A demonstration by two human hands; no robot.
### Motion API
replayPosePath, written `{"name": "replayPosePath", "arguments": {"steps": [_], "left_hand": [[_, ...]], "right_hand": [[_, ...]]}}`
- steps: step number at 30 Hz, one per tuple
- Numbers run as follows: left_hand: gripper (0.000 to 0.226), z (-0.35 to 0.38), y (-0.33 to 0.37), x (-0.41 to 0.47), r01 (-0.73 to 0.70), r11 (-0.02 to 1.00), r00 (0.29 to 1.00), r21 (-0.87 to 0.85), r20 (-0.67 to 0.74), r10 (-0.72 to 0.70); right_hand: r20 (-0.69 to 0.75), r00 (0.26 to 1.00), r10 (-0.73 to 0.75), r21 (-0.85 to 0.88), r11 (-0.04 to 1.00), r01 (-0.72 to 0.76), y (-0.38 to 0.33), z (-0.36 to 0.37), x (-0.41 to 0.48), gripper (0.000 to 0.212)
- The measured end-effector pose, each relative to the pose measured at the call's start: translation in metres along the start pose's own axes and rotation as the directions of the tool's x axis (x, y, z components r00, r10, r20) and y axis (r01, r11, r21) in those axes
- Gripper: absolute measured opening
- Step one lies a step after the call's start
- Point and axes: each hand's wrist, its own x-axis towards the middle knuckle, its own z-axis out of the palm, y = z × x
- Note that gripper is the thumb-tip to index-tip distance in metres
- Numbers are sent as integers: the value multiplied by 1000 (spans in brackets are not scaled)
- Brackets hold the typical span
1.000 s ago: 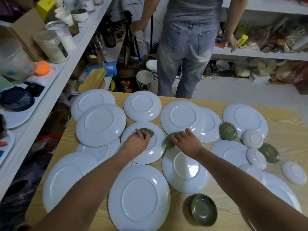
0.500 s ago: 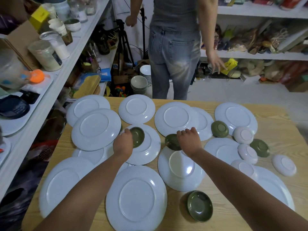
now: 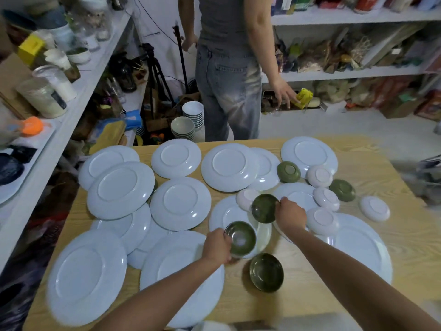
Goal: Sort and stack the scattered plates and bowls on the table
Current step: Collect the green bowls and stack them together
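Several pale blue plates lie upside down across the wooden table [image 3: 393, 237], some overlapping. My left hand [image 3: 216, 247] grips a green bowl [image 3: 241, 238] by its rim, held just above the table near the front. My right hand [image 3: 290, 216] grips a second green bowl [image 3: 263, 209], tilted over a plate [image 3: 224, 216]. A third green bowl [image 3: 266, 272] stands upright on the table just right of and below the left-hand bowl. Two more green bowls [image 3: 288, 172] [image 3: 343, 190] lie upside down at the right among several small white upturned bowls [image 3: 322, 219].
A person in jeans [image 3: 229, 91] stands at the table's far edge, reaching toward shelves [image 3: 353, 74]. Stacked bowls [image 3: 183, 127] sit on the floor beyond. A cluttered shelf [image 3: 71, 103] runs along the left side.
Both hands lifted their green bowls off the plates and drew them back toward me, the left bowl now close to the upright green bowl at the front.
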Motion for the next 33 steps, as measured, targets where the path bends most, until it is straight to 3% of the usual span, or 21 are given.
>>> {"name": "replayPosePath", "arguments": {"steps": [5, 12, 15, 18, 23, 29, 33], "left_hand": [[28, 39, 4, -26, -24, 1000, 993, 12, 120, 23], [26, 60, 12, -47, -96, 994, 988, 56, 128, 88], [23, 64, 10, -54, -108, 990, 993, 95, 65, 102], [30, 60, 6, -57, -127, 949, 984, 287, -82, 156], [43, 48, -6, -56, -25, 899, 973, 438, -196, 123], [46, 48, -21, -66, 25, 902, 963, 431, -251, 94], [47, 51, -20, -73, 41, 890, 959, 455, -268, 93]], "right_hand": [[72, 991, 117, 106, 987, -124, 36, 5, -22, 28], [95, 984, 150, 207, 964, -167, 70, 10, -48, 29], [108, 984, 142, 257, 952, -166, 78, 8, -56, 28], [128, 986, 104, 283, 949, -137, 82, 6, -64, 28], [206, 978, 15, 341, 936, -86, 82, 8, -74, 28], [338, 934, -112, 356, 934, -17, 75, 15, -90, 37], [347, 932, -104, 273, 962, 6, 70, 16, -99, 50]]}}
